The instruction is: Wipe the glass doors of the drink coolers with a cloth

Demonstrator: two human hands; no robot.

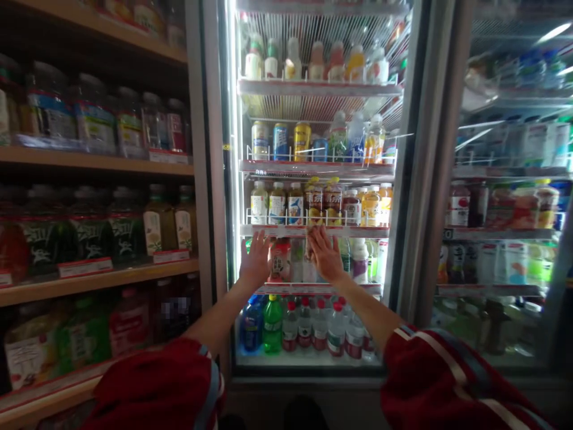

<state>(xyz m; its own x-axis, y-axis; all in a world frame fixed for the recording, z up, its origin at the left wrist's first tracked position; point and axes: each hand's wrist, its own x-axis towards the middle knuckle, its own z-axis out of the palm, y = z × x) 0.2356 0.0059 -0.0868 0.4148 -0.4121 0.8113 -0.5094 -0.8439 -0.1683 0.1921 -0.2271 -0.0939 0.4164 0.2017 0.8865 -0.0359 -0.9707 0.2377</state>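
Observation:
My left hand is raised in front of the lit drinks fridge, fingers stretched upward and holding nothing. Behind it, partly covered, a drink with a red label stands on the fourth shelf down. To its right, my right hand has its fingers extended up and to the left, just below the price rail of the third shelf. A narrow brownish patch shows along its left side; whether this is a reflection in glass or a thing is unclear. I cannot tell if either hand touches a surface.
Juice bottles, cans and a green soda bottle stand in the fridge. Wooden shelves with large bottles are at left. A metal door frame separates another fridge at right.

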